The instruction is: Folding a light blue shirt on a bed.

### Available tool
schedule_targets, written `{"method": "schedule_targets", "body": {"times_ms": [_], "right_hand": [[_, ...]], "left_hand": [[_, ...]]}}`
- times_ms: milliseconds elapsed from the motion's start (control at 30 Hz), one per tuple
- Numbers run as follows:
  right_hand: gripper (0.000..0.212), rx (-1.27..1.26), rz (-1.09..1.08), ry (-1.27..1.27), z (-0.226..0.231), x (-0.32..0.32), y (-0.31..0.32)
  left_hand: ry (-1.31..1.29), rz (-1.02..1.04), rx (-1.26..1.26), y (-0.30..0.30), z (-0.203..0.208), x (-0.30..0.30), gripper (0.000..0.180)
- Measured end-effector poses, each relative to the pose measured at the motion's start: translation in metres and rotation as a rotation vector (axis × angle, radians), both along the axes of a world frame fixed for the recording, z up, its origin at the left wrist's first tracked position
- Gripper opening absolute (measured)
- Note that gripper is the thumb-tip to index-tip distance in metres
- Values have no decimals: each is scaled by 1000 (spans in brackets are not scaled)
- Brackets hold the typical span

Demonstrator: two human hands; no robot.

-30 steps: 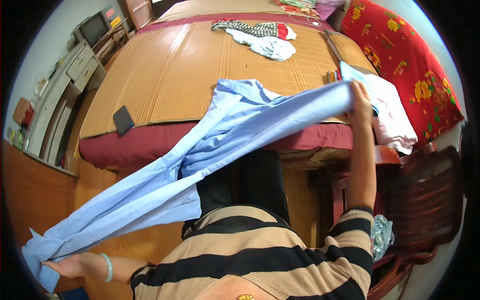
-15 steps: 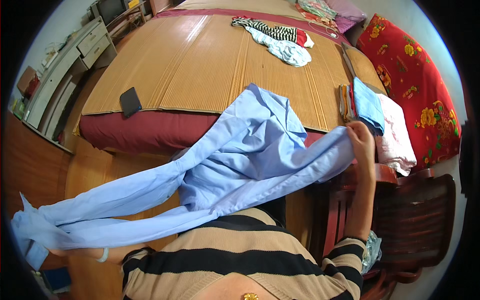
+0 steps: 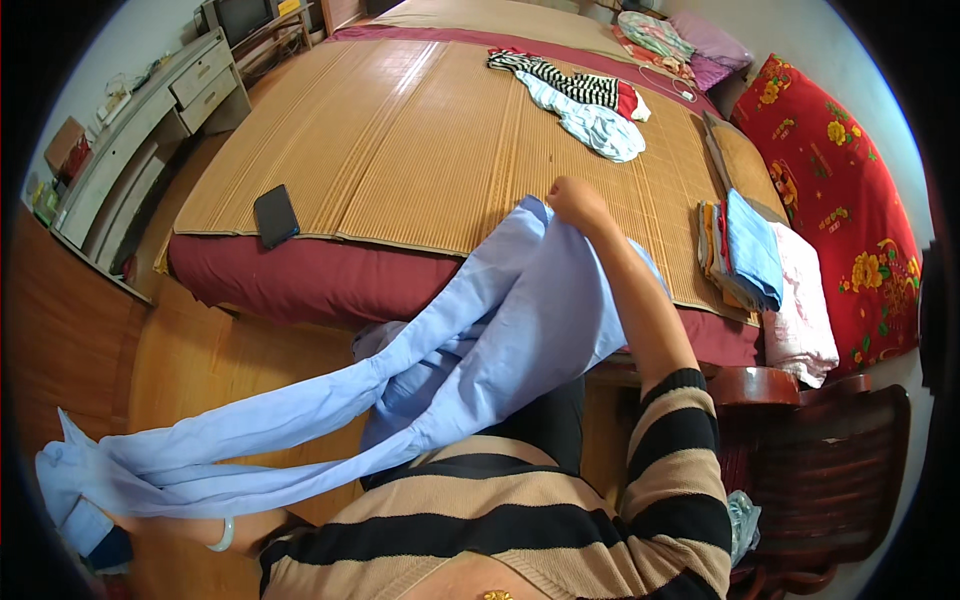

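Head view: light-blue shirt (image 3: 480, 330) stretched between clenched right hand (image 3: 575, 200) and gripping left hand (image 3: 100, 520).

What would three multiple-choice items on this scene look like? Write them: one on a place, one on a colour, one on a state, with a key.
1. Where does the dark phone lie?
A. on the bamboo mat's near left corner
B. on the chair
C. on the floor

2. What colour is the shirt in the hands?
A. red
B. light blue
C. white

3. How is the shirt held?
A. folded flat
B. stretched between right hand and left hand
C. dropped on the bed

Key: A, it rests at the mat's edge; B, its cloth is pale blue; B, each hand grips one end.
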State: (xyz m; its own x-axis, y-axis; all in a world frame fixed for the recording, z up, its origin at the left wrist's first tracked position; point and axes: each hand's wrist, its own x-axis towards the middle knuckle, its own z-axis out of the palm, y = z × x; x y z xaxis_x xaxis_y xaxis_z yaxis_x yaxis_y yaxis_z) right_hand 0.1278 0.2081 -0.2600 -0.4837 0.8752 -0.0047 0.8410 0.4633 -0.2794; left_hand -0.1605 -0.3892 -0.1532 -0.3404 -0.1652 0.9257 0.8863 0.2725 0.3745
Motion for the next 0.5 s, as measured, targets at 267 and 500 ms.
{"method": "schedule_targets", "body": {"times_ms": [267, 500], "right_hand": [[41, 35, -17, -164, -51, -42, 43], [16, -420, 60, 1102, 21, 19, 1]], "left_hand": [[-38, -17, 1, 14, -6, -3, 47], [-57, -172, 207, 12, 2, 7, 49]]}}
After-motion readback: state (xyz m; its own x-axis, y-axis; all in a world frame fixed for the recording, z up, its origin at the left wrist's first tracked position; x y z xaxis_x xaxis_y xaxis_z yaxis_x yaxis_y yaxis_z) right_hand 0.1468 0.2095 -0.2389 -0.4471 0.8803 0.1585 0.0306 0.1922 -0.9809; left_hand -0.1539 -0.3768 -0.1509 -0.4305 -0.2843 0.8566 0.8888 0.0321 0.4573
